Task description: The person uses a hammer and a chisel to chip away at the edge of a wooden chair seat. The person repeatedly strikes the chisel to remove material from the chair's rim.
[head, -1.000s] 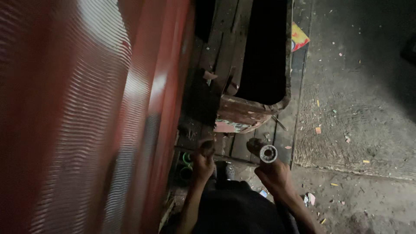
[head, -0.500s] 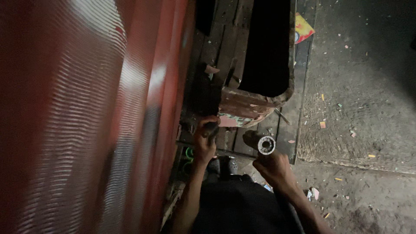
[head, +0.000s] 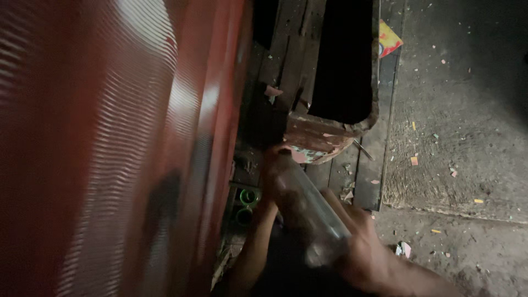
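The right hand (head: 363, 247) grips a blurred clear tube (head: 311, 212) pointing to 11 o'clock; the left hand (head: 272, 173) closes around its far end beside the red panel (head: 110, 148).

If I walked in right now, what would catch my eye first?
A big red ribbed metal panel fills the left half. Bottom centre, the right hand grips a blurred clear tube, which the left hand also touches. Above them stands a rusty dark bin on wooden planks.

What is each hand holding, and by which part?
Both hands grip a clear bottle: right hand at its lower end, left hand at its upper end.
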